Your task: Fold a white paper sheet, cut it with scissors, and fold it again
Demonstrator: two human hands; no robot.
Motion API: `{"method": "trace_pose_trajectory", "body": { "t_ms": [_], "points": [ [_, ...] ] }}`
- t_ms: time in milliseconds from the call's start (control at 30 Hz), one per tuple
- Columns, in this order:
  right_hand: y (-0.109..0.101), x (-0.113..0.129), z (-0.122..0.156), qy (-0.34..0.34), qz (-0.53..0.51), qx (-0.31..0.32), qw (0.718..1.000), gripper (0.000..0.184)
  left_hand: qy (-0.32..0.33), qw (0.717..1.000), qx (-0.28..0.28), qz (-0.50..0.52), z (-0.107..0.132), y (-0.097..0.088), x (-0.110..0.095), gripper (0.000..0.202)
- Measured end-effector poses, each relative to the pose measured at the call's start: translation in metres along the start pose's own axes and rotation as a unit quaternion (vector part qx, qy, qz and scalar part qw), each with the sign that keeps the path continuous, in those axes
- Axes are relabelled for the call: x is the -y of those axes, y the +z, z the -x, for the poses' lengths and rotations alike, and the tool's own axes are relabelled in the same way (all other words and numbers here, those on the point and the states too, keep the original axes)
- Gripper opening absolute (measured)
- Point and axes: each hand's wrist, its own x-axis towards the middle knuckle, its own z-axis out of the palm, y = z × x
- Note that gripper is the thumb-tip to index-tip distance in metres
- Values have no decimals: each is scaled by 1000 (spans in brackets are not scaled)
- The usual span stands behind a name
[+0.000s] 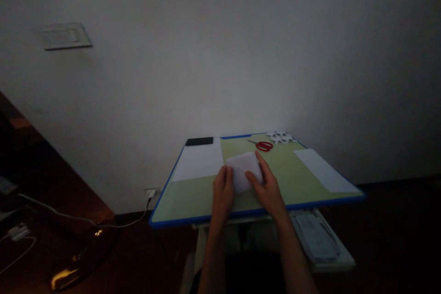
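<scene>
Between my two hands, above the near part of the table, is a white sheet of folded paper point(242, 170). My left hand point(223, 187) grips its left edge, thumb side up. My right hand point(267, 185) holds the right side, with the thumb across the front and the fingers behind the far edge. A faint slanting crease runs over the paper. Beyond it, a pair of scissors point(264, 146) with red handles lies on the table, blades pointing left. Several white folded or cut paper pieces point(280, 137) lie together at the far right corner.
The green tabletop point(196, 200) has a blue rim. A large white sheet point(200, 161) lies at its left with a dark flat object point(199, 141) at its far edge. A white paper strip point(325, 170) lies right. Below is an open drawer point(332, 264); a wall stands behind.
</scene>
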Motion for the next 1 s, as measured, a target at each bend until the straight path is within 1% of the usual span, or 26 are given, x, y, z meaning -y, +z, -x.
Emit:
{"method": "trace_pose_trajectory", "body": {
  "t_ms": [533,700,1000],
  "points": [
    [0,-1,-2,9,2,-21,1000,78,12,999,39,-11,-1,0,1,49],
    [0,-4,-2,7,9,-22,1000,77,9,999,45,-13,-1,0,3,48],
    [-1,1,-1,10,2,-21,1000,75,19,999,45,-24,0,0,4,45]
  ]
}}
